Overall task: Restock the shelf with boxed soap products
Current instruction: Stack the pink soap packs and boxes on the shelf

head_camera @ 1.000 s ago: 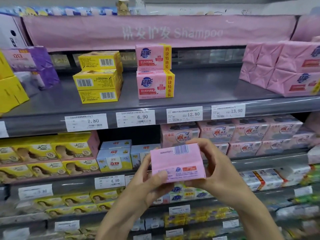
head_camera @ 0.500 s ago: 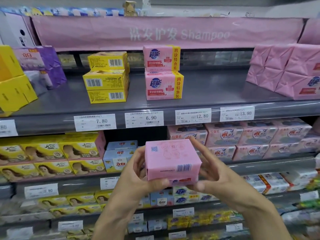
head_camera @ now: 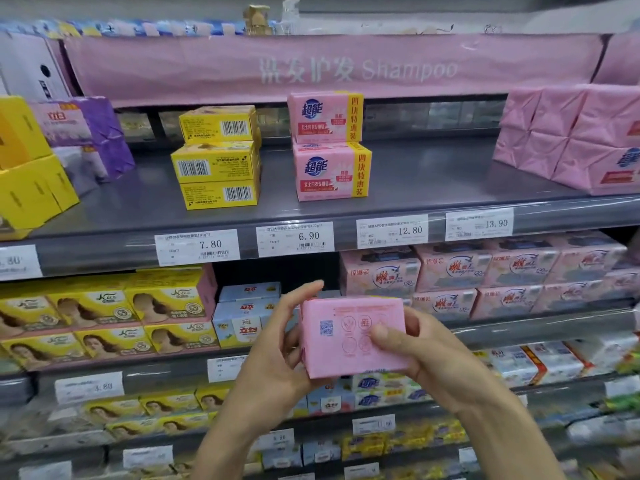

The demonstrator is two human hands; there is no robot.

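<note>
Holding the pink soap pack (head_camera: 349, 337) in front of the lower shelves, below the grey upper shelf (head_camera: 433, 181). My left hand (head_camera: 273, 358) grips its left side, fingers curled round the edge. My right hand (head_camera: 426, 358) wraps the right edge, thumb pressed on the front face. The face shows what looks like a QR code, blurry. Up on the shelf are three stacked yellow boxes (head_camera: 218, 157), with two stacked pink packs (head_camera: 329, 147) near them and pink wrapped bundles (head_camera: 571, 140) far right. The pack and my hands hide part of the blue boxes (head_camera: 242, 320) behind.
</note>
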